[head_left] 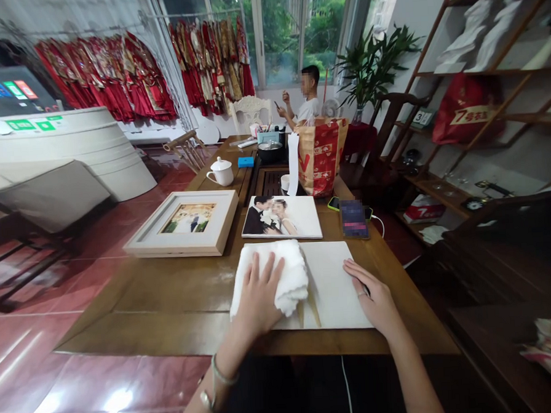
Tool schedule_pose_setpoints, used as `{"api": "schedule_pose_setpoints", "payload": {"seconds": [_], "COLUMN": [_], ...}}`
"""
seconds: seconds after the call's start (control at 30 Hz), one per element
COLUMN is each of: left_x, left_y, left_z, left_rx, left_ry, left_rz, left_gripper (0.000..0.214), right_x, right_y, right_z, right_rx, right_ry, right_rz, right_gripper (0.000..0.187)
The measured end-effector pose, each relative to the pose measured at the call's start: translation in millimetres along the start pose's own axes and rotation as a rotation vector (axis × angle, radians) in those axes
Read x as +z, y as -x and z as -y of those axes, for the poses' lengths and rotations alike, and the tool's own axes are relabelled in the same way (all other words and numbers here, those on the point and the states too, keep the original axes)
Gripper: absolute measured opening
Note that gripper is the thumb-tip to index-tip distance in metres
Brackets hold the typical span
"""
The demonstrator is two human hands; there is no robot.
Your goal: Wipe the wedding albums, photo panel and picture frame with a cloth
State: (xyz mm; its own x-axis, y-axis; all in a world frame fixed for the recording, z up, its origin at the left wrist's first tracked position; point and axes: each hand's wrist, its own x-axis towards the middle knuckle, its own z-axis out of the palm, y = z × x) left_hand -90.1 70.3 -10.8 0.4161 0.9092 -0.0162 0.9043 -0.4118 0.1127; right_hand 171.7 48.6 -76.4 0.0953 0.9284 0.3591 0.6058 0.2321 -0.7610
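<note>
Head camera view: from where I stand, a brown wooden table (169, 298) fills the middle, and I take the white board (332, 274) on its near side as my clock's centre. At ten o'clock curves a white counter (69, 143), its green stickers too blurred to read. At two, on the shelves, a red bag (464, 107) says "7号衣", the last character unclear to me. Just past twelve stands a brown-and-red paper bag (323, 158), marked with a W. The board lies flat, tan streaks near its lower edge. At ten rests a framed photo (184, 223); at twelve, a wedding picture (283, 218). The folded white cloth (269, 265) sits on the board's left half, beneath the left hand (261, 287), which is spread, fingers straight. The right hand (372, 297) rests on the board's three o'clock edge; whether it grips, I cannot tell. Toward one, a small calendar (422, 118) reads 3.
</note>
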Motion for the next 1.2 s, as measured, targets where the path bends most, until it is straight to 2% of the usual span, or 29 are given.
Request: {"api": "schedule_pose_setpoints", "payload": {"seconds": [0.13, 0.27, 0.43, 0.6, 0.7, 0.83, 1.1, 1.2], "left_x": [1.3, 3.8, 6.0, 17.2, 19.5, 15.0, 10.0, 9.7], "left_y": [-27.6, -29.8, 4.2, 49.5, 58.0, 40.6, -22.4, -32.9], "left_z": [10.1, 9.6, -6.9, -25.3, -27.4, -21.1, -1.8, -2.2], "left_rx": [-0.053, -0.044, -0.012, 0.002, 0.012, 0.017, 0.035, 0.011], "left_ry": [-0.065, -0.121, -0.116, 0.028, 0.062, 0.006, -0.103, -0.117], "left_rz": [-0.063, -0.089, -0.058, -0.12, -0.112, -0.086, -0.056, -0.071], "left_gripper": [0.074, 0.074, 0.077, 0.07, 0.064, 0.062, 0.066, 0.064], "right_x": [0.2, 0.2, 0.7, 0.7, -0.1, -1.2, 0.1, 0.2], "right_y": [-0.5, -1.1, -0.9, -0.1, -0.1, -0.5, -0.9, -1.0], "right_z": [-0.6, -2.5, -2.2, -0.8, -1.8, -3.0, -3.0, -3.7], "right_rx": [-0.005, -0.008, 0.003, 0.004, 0.007, 0.006, 0.006, -0.006], "right_ry": [0.0, 0.01, 0.01, 0.025, 0.037, 0.039, 0.025, 0.023], "right_rz": [-0.004, 0.012, 0.009, 0.021, 0.024, 0.036, 0.028, 0.027], "right_gripper": [0.034, 0.036, 0.035, 0.036, 0.036, 0.037, 0.037, 0.036]}}
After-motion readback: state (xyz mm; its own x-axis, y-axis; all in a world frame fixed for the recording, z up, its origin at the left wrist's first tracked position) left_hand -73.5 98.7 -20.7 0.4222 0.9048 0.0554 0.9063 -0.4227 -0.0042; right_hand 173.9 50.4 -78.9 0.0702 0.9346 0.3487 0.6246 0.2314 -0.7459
